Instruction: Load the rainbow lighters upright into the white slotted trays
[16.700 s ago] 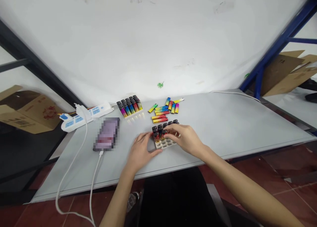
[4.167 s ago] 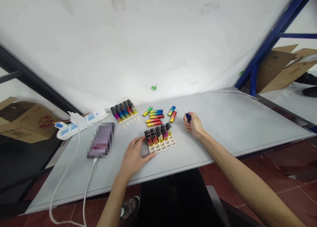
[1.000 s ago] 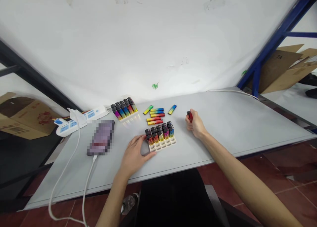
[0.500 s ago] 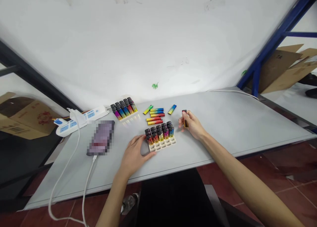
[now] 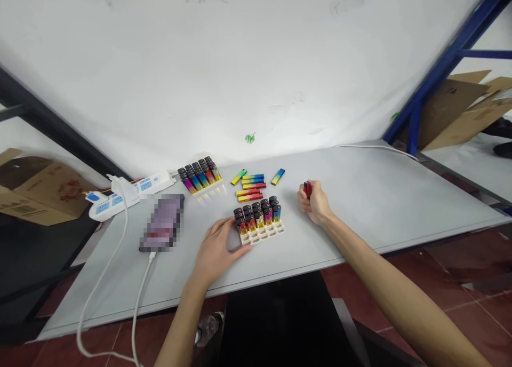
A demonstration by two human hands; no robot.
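Observation:
Fingers of my right hand (image 5: 316, 202) are wrapped round a lighter (image 5: 308, 190), its dark red end showing above the fist; the rest is hidden in the hand. To its left stands a cream lighter tray (image 5: 264, 233) with holes. Upright lighters (image 5: 260, 217) with black tops fill its back rows, while holes along the front edge are bare. My left hand (image 5: 216, 252) grips the tray's left end, thumb at the front corner and fingertips by the back. Behind the tray lie several loose lighters (image 5: 250, 197) in red, yellow, blue and green.
A second tray of lighters (image 5: 200, 176) stands near the wall. On the left are a blurred phone (image 5: 163, 223) with a white cable and a white power strip (image 5: 132, 193). Cardboard boxes (image 5: 48, 191) sit beyond both table ends. A blue frame post (image 5: 416, 124) rises at right.
My right hand has shifted slightly right and turned, closing into a fist round the lighter. My left hand and the trays have stayed in place.

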